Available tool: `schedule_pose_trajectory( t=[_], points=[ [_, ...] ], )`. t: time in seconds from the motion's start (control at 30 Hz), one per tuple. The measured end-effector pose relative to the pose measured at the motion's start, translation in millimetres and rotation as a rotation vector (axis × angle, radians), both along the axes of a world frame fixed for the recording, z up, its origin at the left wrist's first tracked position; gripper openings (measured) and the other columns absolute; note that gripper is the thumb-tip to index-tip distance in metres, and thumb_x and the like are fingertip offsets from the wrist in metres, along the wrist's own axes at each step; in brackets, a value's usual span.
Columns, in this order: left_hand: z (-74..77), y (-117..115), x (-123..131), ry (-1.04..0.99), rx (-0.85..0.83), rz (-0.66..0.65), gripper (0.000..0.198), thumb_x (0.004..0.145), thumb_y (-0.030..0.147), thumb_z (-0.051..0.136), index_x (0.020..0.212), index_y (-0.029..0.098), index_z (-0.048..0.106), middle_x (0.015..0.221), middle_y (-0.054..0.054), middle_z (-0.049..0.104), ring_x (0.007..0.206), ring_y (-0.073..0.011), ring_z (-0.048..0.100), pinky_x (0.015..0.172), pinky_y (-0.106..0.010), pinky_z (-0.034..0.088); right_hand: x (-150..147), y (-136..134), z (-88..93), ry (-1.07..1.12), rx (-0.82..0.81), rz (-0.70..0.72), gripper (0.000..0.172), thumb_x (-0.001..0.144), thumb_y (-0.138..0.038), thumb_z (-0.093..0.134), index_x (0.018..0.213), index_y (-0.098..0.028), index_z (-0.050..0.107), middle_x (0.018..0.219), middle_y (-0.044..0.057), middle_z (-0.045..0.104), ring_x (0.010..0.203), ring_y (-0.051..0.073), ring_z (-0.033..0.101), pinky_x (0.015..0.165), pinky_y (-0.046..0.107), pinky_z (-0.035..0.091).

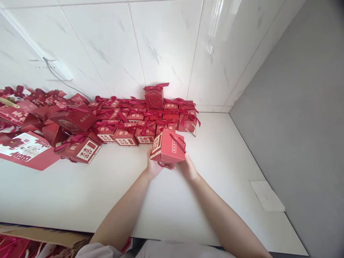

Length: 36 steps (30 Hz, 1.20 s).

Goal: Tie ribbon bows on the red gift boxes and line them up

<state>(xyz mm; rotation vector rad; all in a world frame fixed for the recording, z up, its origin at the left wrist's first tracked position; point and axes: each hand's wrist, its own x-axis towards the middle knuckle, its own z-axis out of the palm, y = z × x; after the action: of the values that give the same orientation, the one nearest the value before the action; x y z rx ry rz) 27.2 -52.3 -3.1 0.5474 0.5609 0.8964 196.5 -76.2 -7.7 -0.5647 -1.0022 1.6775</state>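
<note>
Between my two hands is a red gift box (172,148) with twisted red rope handles and a cream panel with red characters, tilted above the white counter. My left hand (154,165) grips its left and lower side. The right hand (190,167) is closed against its right side, with some fingers hidden behind and below the box. Just beyond it stand rows of similar red boxes (125,136) tied with dark red ribbons. One ribboned box (154,97) rests on top of the back rows.
To the left lie more red boxes and bags, including a larger one with a picture panel (25,148). A cardboard carton (45,236) with red items sits below the counter's front edge. A white paper (267,196) lies at the right by the grey wall (301,107).
</note>
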Motion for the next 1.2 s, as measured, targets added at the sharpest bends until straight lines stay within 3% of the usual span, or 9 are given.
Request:
schedule_pose_trajectory(
  t=[0.07, 0.1, 0.2, 0.3, 0.4, 0.53, 0.9, 1.03, 1.2],
  points=[
    [0.6, -2.8, 1.6, 0.015, -0.027, -0.085, 0.09, 0.085, 0.08, 0.026, 0.113, 0.005, 0.068, 0.082, -0.02, 0.074, 0.072, -0.0354, 0.072, 0.058, -0.043, 0.058, -0.6, -0.6, -0.3, 0.141, -0.054, 0.138, 0.076, 0.086, -0.08, 0.038, 0.131, -0.021, 0.057, 0.079, 0.006, 0.068, 0.057, 0.019, 0.051, 0.061, 0.037, 0.048],
    [1.7, -4.5, 2.0, 0.017, -0.053, -0.112, 0.092, 0.086, 0.08, 0.025, 0.115, 0.004, 0.067, 0.083, -0.021, 0.074, 0.072, -0.0354, 0.073, 0.058, -0.043, 0.058, -0.4, -0.8, -0.9, 0.205, -0.087, 0.159, 0.078, 0.085, -0.082, 0.038, 0.127, -0.021, 0.06, 0.077, 0.007, 0.068, 0.052, 0.017, 0.047, 0.055, 0.034, 0.044],
    [7.7, -9.8, 1.2, -0.015, -0.152, -0.165, 0.089, 0.088, 0.079, 0.024, 0.124, 0.008, 0.063, 0.097, -0.023, 0.074, 0.079, -0.0338, 0.074, 0.062, -0.039, 0.06, 2.5, -0.6, -1.7, 0.318, -0.21, 0.144, 0.078, 0.081, -0.085, 0.039, 0.129, -0.027, 0.059, 0.105, 0.01, 0.07, 0.063, 0.018, 0.055, 0.047, 0.027, 0.036],
    [13.8, -13.0, -1.2, -0.065, -0.234, -0.164, 0.085, 0.088, 0.078, 0.03, 0.133, 0.01, 0.058, 0.104, -0.023, 0.073, 0.084, -0.0341, 0.074, 0.061, -0.038, 0.061, 7.7, 1.2, 0.5, 0.343, -0.282, 0.209, 0.077, 0.082, -0.083, 0.041, 0.134, -0.028, 0.056, 0.123, 0.012, 0.066, 0.079, 0.021, 0.062, 0.049, 0.026, 0.04],
    [17.2, -12.4, -3.6, -0.076, -0.318, -0.156, 0.084, 0.087, 0.078, 0.035, 0.137, 0.013, 0.054, 0.105, -0.022, 0.073, 0.085, -0.0343, 0.074, 0.057, -0.036, 0.062, 12.0, 3.9, 2.4, 0.331, -0.342, 0.291, 0.069, 0.087, -0.077, 0.043, 0.13, -0.025, 0.058, 0.118, 0.012, 0.067, 0.082, 0.022, 0.063, 0.057, 0.028, 0.046],
    [18.8, -8.7, -5.5, -0.037, -0.352, -0.147, 0.086, 0.086, 0.08, 0.032, 0.134, 0.013, 0.057, 0.101, -0.021, 0.074, 0.077, -0.0331, 0.075, 0.049, -0.033, 0.059, 12.6, 5.8, 1.2, 0.287, -0.363, 0.259, 0.066, 0.088, -0.074, 0.044, 0.131, -0.025, 0.056, 0.117, 0.012, 0.067, 0.085, 0.023, 0.064, 0.066, 0.032, 0.05],
    [9.3, -6.5, -5.3, 0.028, -0.207, -0.083, 0.084, 0.084, 0.079, 0.038, 0.125, 0.009, 0.063, 0.091, -0.019, 0.076, 0.076, -0.0328, 0.073, 0.063, -0.041, 0.059, 10.2, 4.6, 0.0, 0.148, -0.31, 0.239, 0.072, 0.088, -0.077, 0.036, 0.129, -0.021, 0.056, 0.112, 0.013, 0.07, 0.074, 0.021, 0.063, 0.08, 0.041, 0.053],
    [10.2, -6.0, -3.8, 0.049, -0.064, 0.029, 0.083, 0.082, 0.079, 0.041, 0.127, 0.012, 0.062, 0.099, -0.018, 0.075, 0.091, -0.0362, 0.071, 0.071, -0.045, 0.057, 8.8, 0.3, -3.9, 0.145, -0.2, 0.194, 0.058, 0.086, -0.065, 0.055, 0.128, -0.024, 0.058, 0.12, 0.01, 0.069, 0.093, 0.025, 0.066, 0.09, 0.047, 0.051],
    [4.1, 0.5, -10.2, 0.355, 0.148, 0.179, 0.067, 0.084, 0.071, 0.051, 0.116, 0.014, 0.068, 0.103, -0.013, 0.075, 0.099, -0.032, 0.069, 0.08, -0.041, 0.055, 11.6, -1.3, -6.8, 0.118, -0.092, 0.066, 0.055, 0.082, -0.06, 0.062, 0.123, -0.023, 0.063, 0.126, 0.012, 0.066, 0.116, 0.034, 0.061, 0.097, 0.052, 0.049]
  ],
)
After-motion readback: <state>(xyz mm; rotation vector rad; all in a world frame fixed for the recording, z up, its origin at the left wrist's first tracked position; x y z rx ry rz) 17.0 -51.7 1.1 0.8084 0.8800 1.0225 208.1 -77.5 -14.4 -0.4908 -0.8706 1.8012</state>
